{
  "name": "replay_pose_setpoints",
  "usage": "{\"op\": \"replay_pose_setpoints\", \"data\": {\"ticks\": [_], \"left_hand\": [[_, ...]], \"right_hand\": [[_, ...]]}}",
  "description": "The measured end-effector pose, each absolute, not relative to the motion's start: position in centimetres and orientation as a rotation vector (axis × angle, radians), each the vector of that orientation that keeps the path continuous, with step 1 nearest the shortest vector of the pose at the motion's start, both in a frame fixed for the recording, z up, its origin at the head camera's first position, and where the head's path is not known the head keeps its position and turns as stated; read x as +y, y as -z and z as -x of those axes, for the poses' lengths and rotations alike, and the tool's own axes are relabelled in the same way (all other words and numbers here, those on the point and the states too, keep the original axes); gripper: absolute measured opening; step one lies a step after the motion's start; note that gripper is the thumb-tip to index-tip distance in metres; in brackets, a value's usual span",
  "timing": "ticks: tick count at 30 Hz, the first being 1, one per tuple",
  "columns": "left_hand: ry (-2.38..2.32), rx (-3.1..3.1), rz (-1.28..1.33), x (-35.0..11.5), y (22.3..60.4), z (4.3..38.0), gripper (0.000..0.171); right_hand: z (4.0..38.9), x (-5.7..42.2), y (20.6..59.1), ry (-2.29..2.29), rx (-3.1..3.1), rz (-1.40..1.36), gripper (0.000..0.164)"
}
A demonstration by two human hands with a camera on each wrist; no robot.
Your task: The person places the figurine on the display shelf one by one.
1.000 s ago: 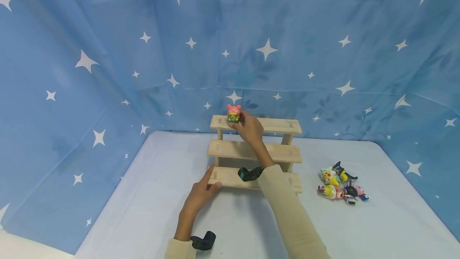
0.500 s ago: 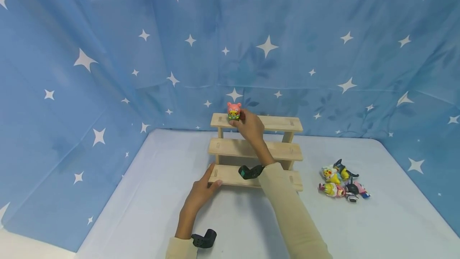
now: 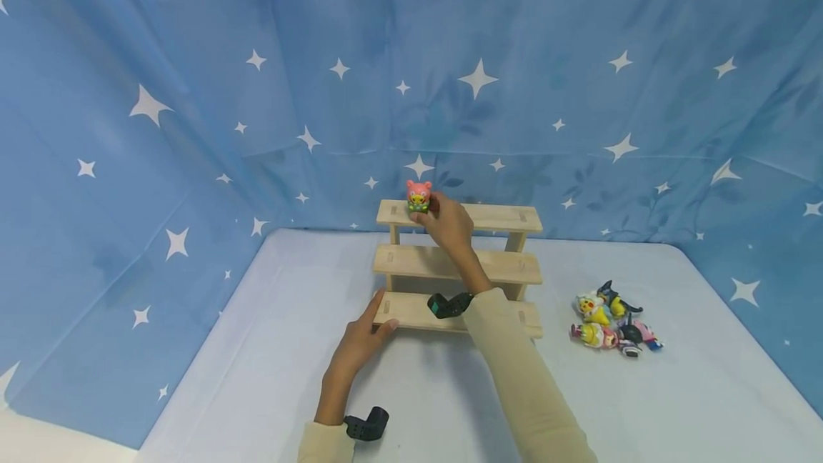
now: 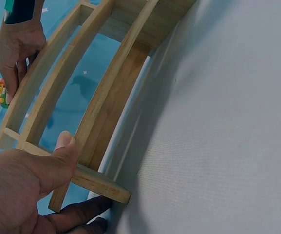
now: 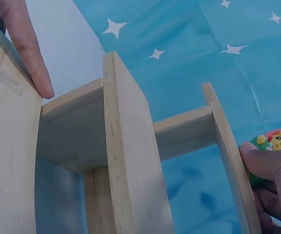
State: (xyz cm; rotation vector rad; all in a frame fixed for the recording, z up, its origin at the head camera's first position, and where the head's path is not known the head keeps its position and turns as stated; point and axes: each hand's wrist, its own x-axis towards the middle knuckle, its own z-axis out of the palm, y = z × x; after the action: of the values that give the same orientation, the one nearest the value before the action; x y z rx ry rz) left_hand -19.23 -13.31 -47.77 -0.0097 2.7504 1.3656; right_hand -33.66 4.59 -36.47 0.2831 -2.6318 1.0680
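A small figurine (image 3: 419, 196) with a pink eared hood, yellow face and green lower part is upright at the left part of the top tier. My right hand (image 3: 448, 221) pinches it from its right side between thumb and fingers. The pale wooden three-tier display shelf (image 3: 459, 263) stands near the back of the table. With thumb and fingers, my left hand (image 3: 361, 338) grips the left end of its lowest tier. In the left wrist view, the thumb (image 4: 65, 146) lies on the wood and other fingers reach past the end piece. The figurine's base is partly hidden by fingers.
Several colourful figurines (image 3: 614, 321) lie in a pile on the white table (image 3: 681, 391), right of the shelf. Behind it hangs a blue curtain (image 3: 360, 113) with white stars, which also runs along the left and right sides.
The whole head view has shifted up slightly. Both hands keep their holds, and the figurine stays at the same place on the top tier.
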Motion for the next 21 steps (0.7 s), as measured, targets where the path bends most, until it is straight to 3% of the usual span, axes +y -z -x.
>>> {"op": "replay_pose_setpoints", "data": {"ticks": [17,21], "left_hand": [[-1.344,2.771,0.0,-13.1,47.7,19.2,0.072],[-1.347,2.768,-0.015,-13.0,47.8,19.3,0.072]], "right_hand": [[32.2,7.6,36.3,-1.14,-2.597,-0.326,0.052],[31.2,9.0,36.7,-1.296,-2.47,-0.314,0.041]]}}
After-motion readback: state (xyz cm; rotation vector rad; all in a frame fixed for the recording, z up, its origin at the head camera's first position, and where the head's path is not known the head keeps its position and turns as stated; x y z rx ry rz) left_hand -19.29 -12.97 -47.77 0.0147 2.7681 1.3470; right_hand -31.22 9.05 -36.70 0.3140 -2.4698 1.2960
